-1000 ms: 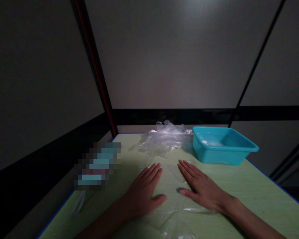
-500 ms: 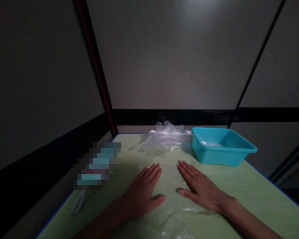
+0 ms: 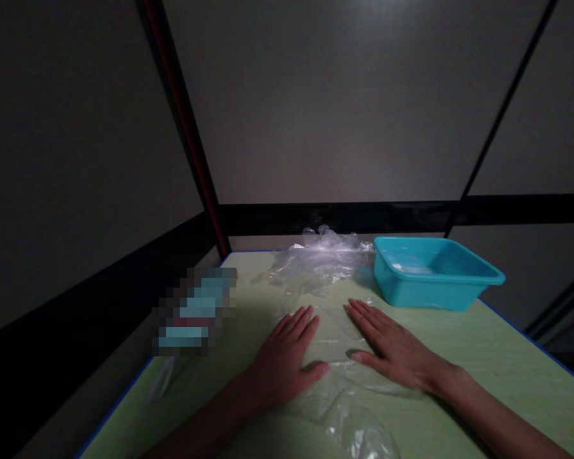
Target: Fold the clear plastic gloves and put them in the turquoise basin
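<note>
The clear film's (image 3: 339,382) long axis points away from the person, toward the plastic heap (image 3: 325,260). The left hand (image 3: 284,360) and right hand (image 3: 395,344) lie flat over it, fingers nearly together.

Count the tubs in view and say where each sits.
1: the turquoise tub, on the table at far right, just right of the crumpled plastic. The pixelated patch at left could hide others.

The table (image 3: 497,357) offers passage in front of the turquoise basin (image 3: 430,291); crumpled plastic (image 3: 323,261) blocks its left side.
</note>
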Demonstrator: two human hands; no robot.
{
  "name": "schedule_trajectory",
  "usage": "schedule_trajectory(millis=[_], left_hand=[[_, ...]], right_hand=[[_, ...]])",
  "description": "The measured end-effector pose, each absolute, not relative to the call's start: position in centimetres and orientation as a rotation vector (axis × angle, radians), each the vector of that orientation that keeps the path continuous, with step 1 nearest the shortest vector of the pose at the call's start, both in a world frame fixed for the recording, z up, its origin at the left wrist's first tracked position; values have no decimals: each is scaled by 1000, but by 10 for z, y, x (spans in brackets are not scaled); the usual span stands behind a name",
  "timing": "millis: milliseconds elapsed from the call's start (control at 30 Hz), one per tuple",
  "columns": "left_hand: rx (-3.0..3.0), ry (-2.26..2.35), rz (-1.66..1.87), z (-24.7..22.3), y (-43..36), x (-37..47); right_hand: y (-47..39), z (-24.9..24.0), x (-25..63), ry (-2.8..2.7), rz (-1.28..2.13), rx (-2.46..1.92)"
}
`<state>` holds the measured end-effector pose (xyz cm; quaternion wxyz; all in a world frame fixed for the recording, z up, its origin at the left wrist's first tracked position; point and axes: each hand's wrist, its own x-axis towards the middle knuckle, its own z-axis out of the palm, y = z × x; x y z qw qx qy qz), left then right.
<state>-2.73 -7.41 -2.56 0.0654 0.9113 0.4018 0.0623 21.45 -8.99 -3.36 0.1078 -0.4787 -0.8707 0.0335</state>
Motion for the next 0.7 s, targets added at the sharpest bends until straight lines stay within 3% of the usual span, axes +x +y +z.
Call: schedule_trajectory(millis=[700], left_hand=[[2744,1148,133,-24,-72,-38]], right_hand=[[-90,-31,216,-2585,74,-1394]])
